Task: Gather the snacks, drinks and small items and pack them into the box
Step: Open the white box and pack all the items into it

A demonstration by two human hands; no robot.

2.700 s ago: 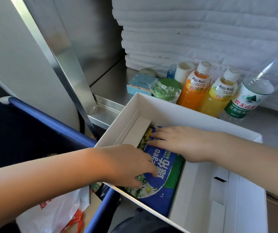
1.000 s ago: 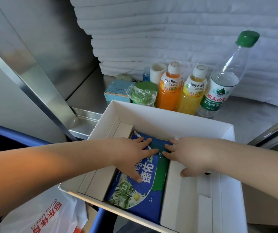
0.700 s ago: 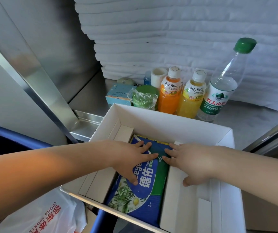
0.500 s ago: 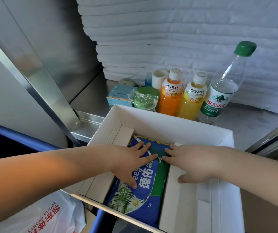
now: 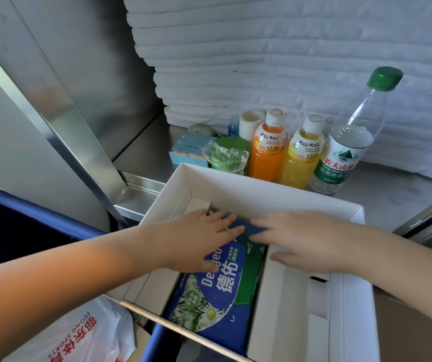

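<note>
Well, blue pack [image 5: 218,296] in box [image 5: 264,190] (white).

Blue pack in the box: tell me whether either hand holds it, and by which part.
Nothing is gripped. The left hand and right hand lie flat, fingers straight, pressing the far end of the blue pack inside the box.

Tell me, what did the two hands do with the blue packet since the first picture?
The left hand slid from the near end of the blue plastic packet to its far end, beside the right hand. Both press flat on it; nothing was grabbed or let go. The packet stayed in the white cardboard box, and the orange juice bottle, yellow juice bottle and clear water bottle stayed behind it.
</note>
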